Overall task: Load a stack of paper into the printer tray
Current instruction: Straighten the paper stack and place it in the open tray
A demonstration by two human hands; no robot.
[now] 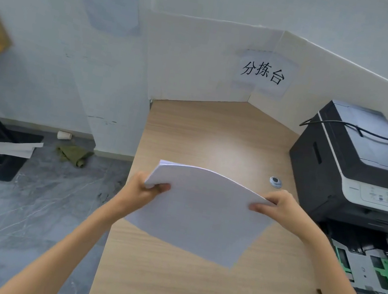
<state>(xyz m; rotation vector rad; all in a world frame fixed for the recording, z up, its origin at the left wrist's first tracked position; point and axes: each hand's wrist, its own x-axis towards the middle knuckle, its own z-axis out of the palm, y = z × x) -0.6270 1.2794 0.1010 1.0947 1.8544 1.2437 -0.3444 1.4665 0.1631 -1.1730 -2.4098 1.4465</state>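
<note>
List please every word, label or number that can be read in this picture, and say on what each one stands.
"分拣台": black characters on a white paper sign stuck to the white partition behind the desk.
Printer control panel: a small brand mark, button labels and a display, all too small and blurred to read.
Stack of paper: blank, no text visible.
</note>
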